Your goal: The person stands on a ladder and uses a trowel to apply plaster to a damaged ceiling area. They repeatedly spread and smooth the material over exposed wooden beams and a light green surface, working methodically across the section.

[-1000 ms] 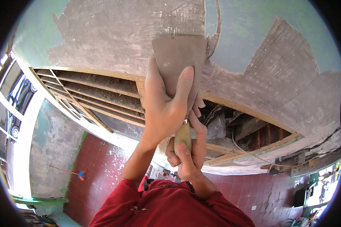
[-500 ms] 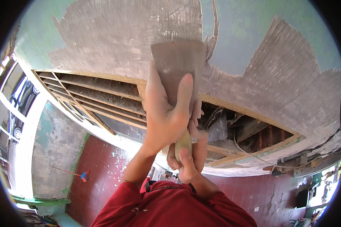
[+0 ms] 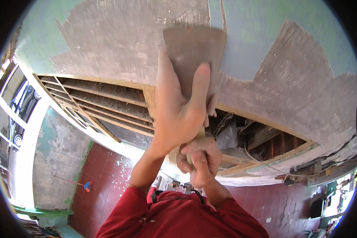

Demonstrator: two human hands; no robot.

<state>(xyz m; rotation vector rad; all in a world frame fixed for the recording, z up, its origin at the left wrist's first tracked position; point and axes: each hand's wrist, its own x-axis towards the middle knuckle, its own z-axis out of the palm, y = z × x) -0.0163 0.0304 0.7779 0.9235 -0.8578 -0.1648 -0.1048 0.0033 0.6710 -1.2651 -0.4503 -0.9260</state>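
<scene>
Sleeves (image 3: pixel 121 208) of red cloth are spreading along the lower edge, nearest the camera. Beyond them, the right hand (image 3: pixel 202 160) is closing its fingers round the pale handle (image 3: pixel 201 133) of a broad scraper (image 3: pixel 192 49). Farther up, the left hand (image 3: pixel 178 105) is clasping the blade, its thumb lying along the near face and most of its fingers hiding behind. The scraper is standing with its wide edge uppermost, in front of a stripped grey patch (image 3: pixel 115 43) of wall; whether the edge is touching, I cannot tell. Green-blue paint (image 3: pixel 309 39) is bordering the patch. Below it, a slatted opening (image 3: pixel 107 95) is running leftward. Farther off, red tiles (image 3: pixel 103 168) are covering the floor, and a dark car (image 3: pixel 22 113) is standing at far left.
</scene>
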